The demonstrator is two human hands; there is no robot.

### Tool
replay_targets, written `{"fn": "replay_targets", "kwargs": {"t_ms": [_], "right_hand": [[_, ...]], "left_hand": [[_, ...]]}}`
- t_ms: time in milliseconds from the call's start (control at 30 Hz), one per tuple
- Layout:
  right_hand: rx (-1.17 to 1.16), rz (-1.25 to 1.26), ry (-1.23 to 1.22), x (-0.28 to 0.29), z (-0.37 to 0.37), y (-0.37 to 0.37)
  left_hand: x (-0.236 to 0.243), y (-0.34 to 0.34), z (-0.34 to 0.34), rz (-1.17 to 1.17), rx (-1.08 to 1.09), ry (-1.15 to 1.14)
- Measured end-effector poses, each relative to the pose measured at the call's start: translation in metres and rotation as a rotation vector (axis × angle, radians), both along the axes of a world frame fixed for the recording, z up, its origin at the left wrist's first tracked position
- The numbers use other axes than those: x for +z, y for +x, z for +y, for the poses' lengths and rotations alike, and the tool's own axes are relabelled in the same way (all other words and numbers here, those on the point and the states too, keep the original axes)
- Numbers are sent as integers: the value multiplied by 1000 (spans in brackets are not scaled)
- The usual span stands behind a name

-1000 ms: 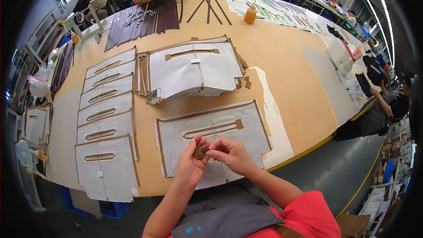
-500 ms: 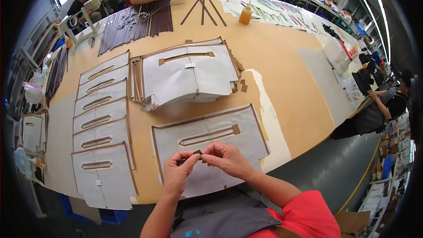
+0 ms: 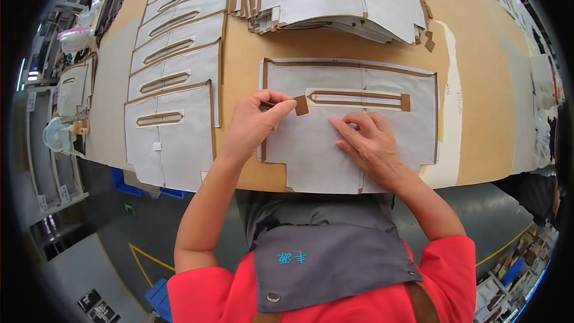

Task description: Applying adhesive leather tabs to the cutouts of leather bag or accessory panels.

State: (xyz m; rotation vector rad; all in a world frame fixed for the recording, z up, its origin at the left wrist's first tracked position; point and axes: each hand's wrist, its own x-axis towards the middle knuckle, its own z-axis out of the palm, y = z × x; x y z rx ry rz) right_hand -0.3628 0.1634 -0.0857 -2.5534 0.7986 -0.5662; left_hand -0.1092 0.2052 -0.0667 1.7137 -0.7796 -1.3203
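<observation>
A light grey fabric panel (image 3: 317,143) with brown edging lies on the table in front of me. Across its upper part runs a long narrow slot framed in brown (image 3: 359,99), and a small brown patch (image 3: 406,103) covers the slot's right end. My left hand (image 3: 254,121) pinches another small brown patch (image 3: 301,105) close to the slot's left end. More dark brown material shows within its curled fingers. My right hand (image 3: 369,142) is on the panel below the slot, fingers bent but apart, with nothing seen in them.
To the left, several similar slotted panels (image 3: 170,146) lie overlapped in a column. A thick stack of panels (image 3: 323,0) stands beyond my work, with loose brown patches (image 3: 429,42) by its right side. A white paper strip (image 3: 452,96) lies to the right.
The view has tipped downward. My hands, together over the panel before, have parted: the left holds a brown patch by the slot's left end, the right has let go and lowered onto the panel.
</observation>
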Motion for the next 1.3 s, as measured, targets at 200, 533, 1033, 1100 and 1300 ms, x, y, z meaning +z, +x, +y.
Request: {"fn": "replay_targets", "kwargs": {"t_ms": [200, 533, 1033, 1100, 1300], "right_hand": [[13, 16, -79, -9, 5, -5], [10, 15, -77, -8, 1, -6], [9, -3, -73, -7, 1, -7], [10, -5, -69, -7, 1, -6], [4, 3, -33, -2, 1, -6]], "left_hand": [[7, -6, -19, -49, -75, 114], [-3, -8, -32, -107, -79, 151], [-7, -14, -32, -249, -78, 91], [-8, -13, -32, -253, -80, 93], [-8, -15, -32, -269, -70, 83]]}}
